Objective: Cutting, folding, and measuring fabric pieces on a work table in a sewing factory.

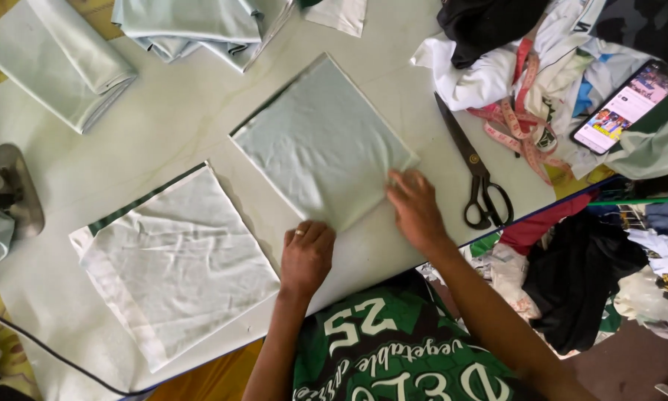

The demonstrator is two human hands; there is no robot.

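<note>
Pale green fabric square (323, 141) lies flat mid-surface, corner toward near edge | my left hand (306, 256) curled loosely at that corner, gripping nothing | my right hand (416, 208) fingers spread, pressing right corner | I'd smooth outward, keeping edges aligned, clear of scissors (473, 174).

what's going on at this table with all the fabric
A person is smoothing a pale green fabric square on a white table. The left hand presses flat at its near corner and the right hand at its right corner. A white fabric square lies to the left, black scissors and a pink measuring tape to the right.
</note>
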